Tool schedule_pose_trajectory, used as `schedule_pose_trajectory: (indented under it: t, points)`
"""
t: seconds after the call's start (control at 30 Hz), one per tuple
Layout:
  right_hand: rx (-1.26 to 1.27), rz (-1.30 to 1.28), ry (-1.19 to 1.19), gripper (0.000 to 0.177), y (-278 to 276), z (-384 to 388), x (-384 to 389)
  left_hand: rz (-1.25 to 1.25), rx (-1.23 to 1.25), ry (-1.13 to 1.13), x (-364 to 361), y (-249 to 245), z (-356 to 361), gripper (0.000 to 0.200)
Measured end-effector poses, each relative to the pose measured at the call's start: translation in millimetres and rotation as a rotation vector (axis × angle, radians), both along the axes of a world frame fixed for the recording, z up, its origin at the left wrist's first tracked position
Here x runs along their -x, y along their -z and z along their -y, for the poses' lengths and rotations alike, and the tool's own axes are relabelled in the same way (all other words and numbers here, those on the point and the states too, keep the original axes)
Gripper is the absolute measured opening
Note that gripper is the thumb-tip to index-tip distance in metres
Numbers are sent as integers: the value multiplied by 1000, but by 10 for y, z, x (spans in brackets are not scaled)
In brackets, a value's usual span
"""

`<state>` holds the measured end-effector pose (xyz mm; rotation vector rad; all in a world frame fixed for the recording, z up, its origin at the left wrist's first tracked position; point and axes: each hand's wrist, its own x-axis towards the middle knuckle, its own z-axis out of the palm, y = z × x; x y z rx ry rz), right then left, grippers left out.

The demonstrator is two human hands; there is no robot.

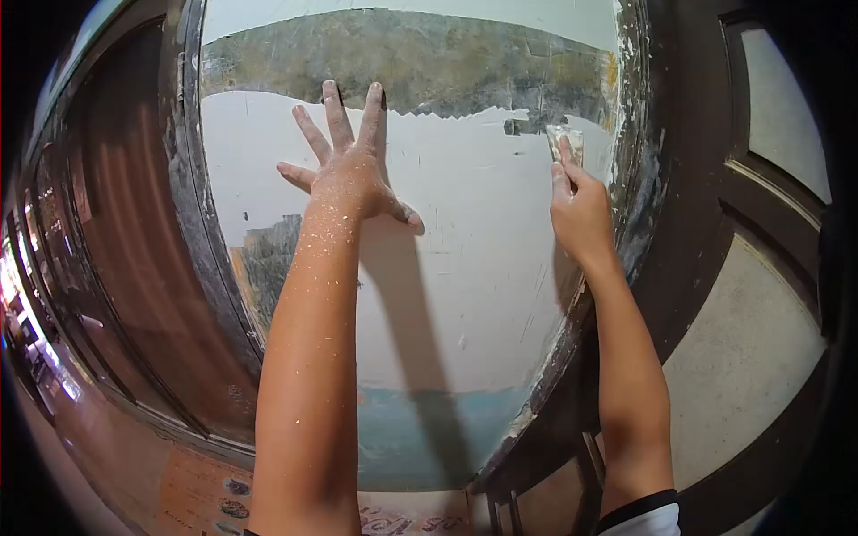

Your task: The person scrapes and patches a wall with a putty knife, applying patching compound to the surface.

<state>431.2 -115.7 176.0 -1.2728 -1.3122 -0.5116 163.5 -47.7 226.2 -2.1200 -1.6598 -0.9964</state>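
Observation:
My left hand [347, 174] lies flat with spread fingers on a panel coated in white filler [474, 259]. White specks cover that hand and forearm. In my right hand [583, 201] is a putty knife [565, 147], its whitened blade pointing up against the panel near the right edge. My index finger presses along the blade. Above the white coat runs a bare grey-brown band [429, 54] with a jagged lower border. A small dark bare patch [527, 125] shows just left of the blade.
Dark wooden frame strips [192, 179] with chipped paint border the panel. To the right stands a dark door with pale inset panels [742, 357]. Dark brown panels [116, 179] are at left. A printed orange sheet [201, 491] lies low on the left.

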Motion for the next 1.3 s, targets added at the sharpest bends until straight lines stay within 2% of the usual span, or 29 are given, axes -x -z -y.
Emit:
schedule_pose_trajectory:
  t: [0.1, 0.17, 0.2, 0.33, 0.47, 0.53, 0.57, 0.63, 0.77, 0.9, 0.97, 1.03, 1.1, 1.17, 1.3]
  points:
    - [-70, 8, -38, 31, 67, 14, -45, 9, -18, -7, -18, 33, -25, 187]
    - [41, 20, 67, 31, 67, 27, -99, 11, -18, -3, -11, 24, -7, 187]
    - [13, 6, 26, 31, 12, 61, -46, 14, -22, -4, -8, 1, -4, 187]
    - [-31, 9, 32, 31, -23, 40, -78, 11, 19, 23, 6, 6, 19, 177]
    - [22, 41, -10, 40, -69, 102, -66, -4, 28, -4, -5, -14, 10, 177]
    - [142, -138, 28, 34, -188, 205, 49, 8, 8, 12, -5, 11, -40, 187]
    - [142, -138, 31, 34, -136, 166, -7, 9, 8, 15, -13, 23, -49, 187]
    - [-71, 63, 28, 34, -43, 80, -85, 3, 9, 2, -12, 15, -11, 186]
    - [15, -56, -2, 34, -40, 113, -69, -3, 19, 2, -18, 21, 3, 185]
    - [-90, 19, 1, 36, -22, -15, -148, 13, -8, 6, 2, 9, -20, 186]
    - [51, -98, -33, 40, -91, 114, -28, 16, -9, 15, -7, 21, -17, 185]
    - [123, -104, -2, 40, -85, 130, -76, 29, -1, 24, -18, 19, 7, 185]
    - [-47, -8, -1, 32, -10, 44, -135, 27, -6, 3, -30, 22, 19, 185]
    - [-17, -30, 0, 32, -37, -16, -187, 17, 9, 10, -8, -7, 29, 186]
    - [-117, -13, -89, 32, -12, -34, -206, 6, 5, 12, -8, 13, -20, 185]
